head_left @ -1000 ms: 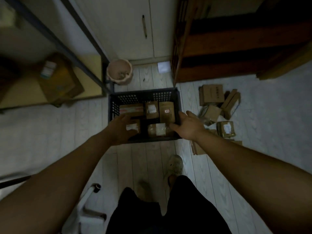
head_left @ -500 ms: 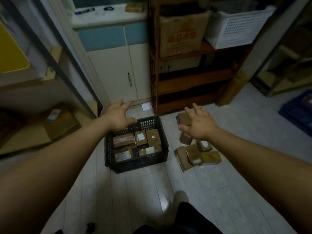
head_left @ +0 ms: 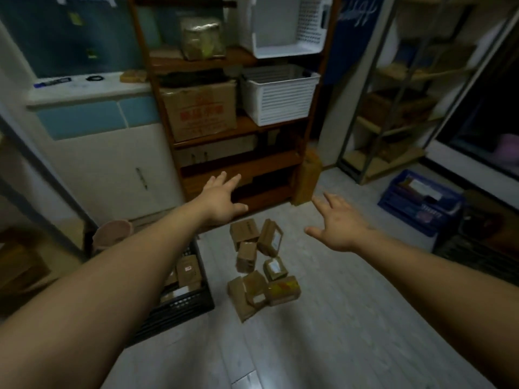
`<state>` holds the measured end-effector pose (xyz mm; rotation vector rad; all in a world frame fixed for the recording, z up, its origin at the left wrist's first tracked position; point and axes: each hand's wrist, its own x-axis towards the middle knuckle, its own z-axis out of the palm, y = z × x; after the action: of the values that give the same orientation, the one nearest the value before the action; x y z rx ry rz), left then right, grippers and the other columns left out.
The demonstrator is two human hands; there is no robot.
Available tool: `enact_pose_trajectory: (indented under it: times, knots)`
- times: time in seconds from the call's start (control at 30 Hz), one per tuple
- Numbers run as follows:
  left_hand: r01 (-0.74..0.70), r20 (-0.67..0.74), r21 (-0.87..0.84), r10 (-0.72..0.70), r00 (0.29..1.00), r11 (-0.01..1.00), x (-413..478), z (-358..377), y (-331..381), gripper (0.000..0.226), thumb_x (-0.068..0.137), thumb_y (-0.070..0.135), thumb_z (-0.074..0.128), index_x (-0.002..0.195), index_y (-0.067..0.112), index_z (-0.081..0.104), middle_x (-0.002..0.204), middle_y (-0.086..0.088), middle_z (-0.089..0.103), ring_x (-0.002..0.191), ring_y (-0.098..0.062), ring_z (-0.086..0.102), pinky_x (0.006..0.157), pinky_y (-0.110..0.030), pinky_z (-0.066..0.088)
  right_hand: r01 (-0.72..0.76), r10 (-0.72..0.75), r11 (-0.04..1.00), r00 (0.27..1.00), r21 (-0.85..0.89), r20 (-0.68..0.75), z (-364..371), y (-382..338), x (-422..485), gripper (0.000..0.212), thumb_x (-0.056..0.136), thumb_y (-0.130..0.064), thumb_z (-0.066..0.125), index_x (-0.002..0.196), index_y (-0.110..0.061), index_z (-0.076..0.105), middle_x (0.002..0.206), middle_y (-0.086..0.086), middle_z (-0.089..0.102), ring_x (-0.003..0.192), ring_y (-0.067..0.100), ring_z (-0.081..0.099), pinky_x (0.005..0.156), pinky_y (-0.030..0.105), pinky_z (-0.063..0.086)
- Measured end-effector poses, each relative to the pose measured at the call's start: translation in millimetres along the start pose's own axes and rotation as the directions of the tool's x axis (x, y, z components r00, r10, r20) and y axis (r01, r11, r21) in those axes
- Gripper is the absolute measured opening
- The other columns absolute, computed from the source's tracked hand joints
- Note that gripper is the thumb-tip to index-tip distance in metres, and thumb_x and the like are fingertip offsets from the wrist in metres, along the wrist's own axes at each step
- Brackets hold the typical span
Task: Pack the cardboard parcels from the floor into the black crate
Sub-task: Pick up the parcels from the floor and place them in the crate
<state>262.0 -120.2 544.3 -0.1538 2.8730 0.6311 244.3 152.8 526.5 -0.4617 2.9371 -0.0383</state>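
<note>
Seven or so small brown cardboard parcels lie in a loose heap in the middle of the pale plank floor, some leaning on their neighbours. The black slatted plastic crate stands just beside them toward the floor's left edge. The left forearm hides most of it, but several packed parcels show inside along its right wall.

The left hand and the right hand both hang in the air above the heap. Each grip is wide, with fingers spread, and holds nothing. The left hand is over the heap's far end, before the dark wooden shelf unit, and the right hand is well off to the heap's right.

The step in hand looks like the reach for the next parcels. To do it well, both hands should come down to the heap and take one parcel each. Begin with those lying on top, such as the white-labelled parcel, because pulling a lower one would likely tip the rest. Close the fingers across a parcel's short sides so it stays level. Look into the crate before setting anything down, lay each parcel flat against those already there, and fill the gaps before starting a second layer. The blue crate near the floor's right edge is not the target.
</note>
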Motion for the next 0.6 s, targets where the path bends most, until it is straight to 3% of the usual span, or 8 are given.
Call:
enact_pose_trajectory:
  times: [0.23,0.6]
  knots:
    - [-0.043,0.137,-0.010,0.044,0.990,0.999,27.9,74.1,67.9,0.081,0.087,0.047,0.055,0.148,0.036,0.003,0.159,-0.002,-0.006,0.145,-0.028,-0.008,0.115,-0.045,0.008,-0.054,0.051,0.998,0.995,0.038,0.090,19.8,104.5,6.2,0.085,0.085,-0.069,0.038,0.151,-0.028,0.004,0.160,0.006,0.002,0.145,0.028,0.009,0.116,0.043,0.015]
    - [0.218,0.311,-0.022,-0.200,0.929,0.976,122.2,142.7,4.0,0.084,0.087,0.052,0.052,0.149,0.030,0.000,0.158,-0.009,-0.006,0.145,-0.030,-0.003,0.116,-0.044,0.007,-0.079,0.020,0.985,0.936,0.156,0.352,102.3,120.7,114.7,0.083,0.088,-0.066,0.040,0.151,-0.024,0.006,0.160,0.007,0.003,0.145,0.027,0.009,0.117,0.043,0.015]
